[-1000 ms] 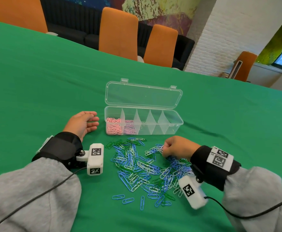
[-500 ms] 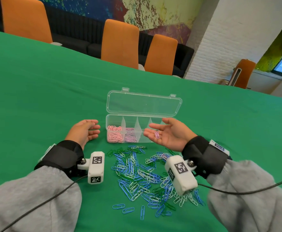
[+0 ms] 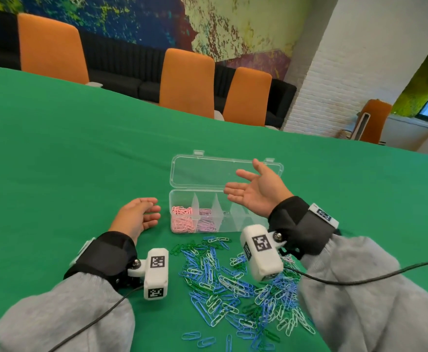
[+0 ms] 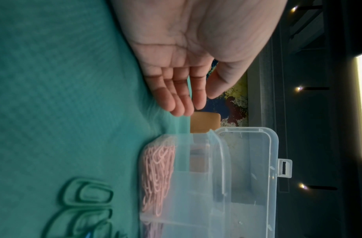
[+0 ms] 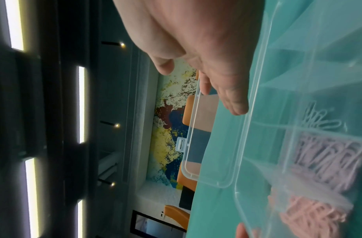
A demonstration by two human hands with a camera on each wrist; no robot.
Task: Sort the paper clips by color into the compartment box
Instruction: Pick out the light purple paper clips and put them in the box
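Observation:
A clear compartment box (image 3: pixel 173 199) stands open on the green table, its lid (image 3: pixel 202 171) leaning back. Pink clips (image 3: pixel 182 219) fill the leftmost compartment and lilac clips (image 3: pixel 205 222) the one beside it. My right hand (image 3: pixel 256 191) hovers palm up over the box's right half, fingers spread, nothing on the palm. My left hand (image 3: pixel 136 217) rests on the cloth just left of the box, fingers loosely curled and empty. A loose pile of blue, green and white clips (image 3: pixel 233 283) lies in front of the box. From the left wrist, the left hand (image 4: pixel 186 64) and pink clips (image 4: pixel 157 177) show.
Orange chairs (image 3: pixel 187 82) line the table's far edge. Green cloth (image 3: pixel 81 161) stretches wide to the left and behind the box. A few stray blue clips (image 3: pixel 197 337) lie nearest me. Cables run from both wrist cameras.
My right hand left the pile, turned palm up with a lilac clip on it, and rose over the box; the palm is now bare. My left hand stayed put.

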